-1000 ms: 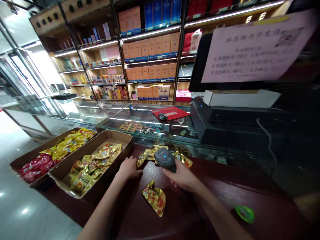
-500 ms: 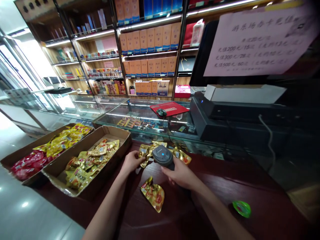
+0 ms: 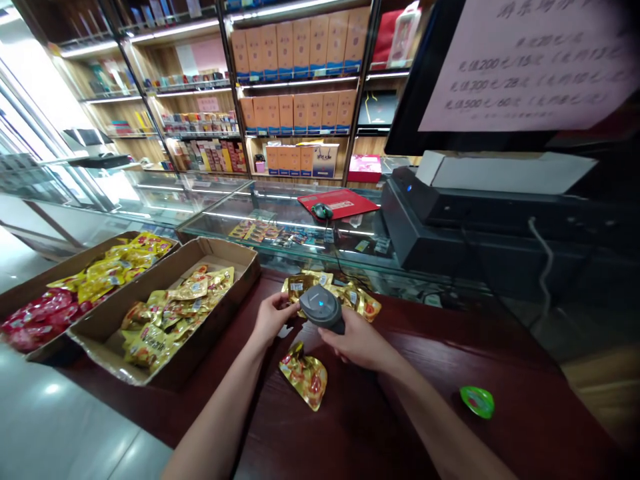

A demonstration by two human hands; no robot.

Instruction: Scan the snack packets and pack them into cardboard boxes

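My right hand (image 3: pixel 357 339) is wrapped round the handle of a dark grey barcode scanner (image 3: pixel 320 305), whose head has a small blue light. Just left of the scanner, my left hand (image 3: pixel 273 319) pinches the lower edge of a gold snack packet (image 3: pixel 296 287) with a white barcode label. The scanner head hides part of this packet and its neighbours. More gold packets (image 3: pixel 369 307) lie behind and to the right of the scanner. Nearer to me, a single gold packet (image 3: pixel 306 379) rests on the dark red tabletop (image 3: pixel 400 413), apart from both hands.
To the left stand a cardboard box (image 3: pixel 170 381) of gold packets and another box (image 3: pixel 37 357) with yellow and red packets. A green packet (image 3: pixel 477 401) lies at right. Behind are a glass counter (image 3: pixel 220 223), a mouse (image 3: pixel 321 211) on a red mat (image 3: pixel 350 200), and a monitor (image 3: pixel 407 107).
The view has tilted down and shifted slightly. My left fingers and the scanner head have come closer together over the packets. Both hands keep their hold.
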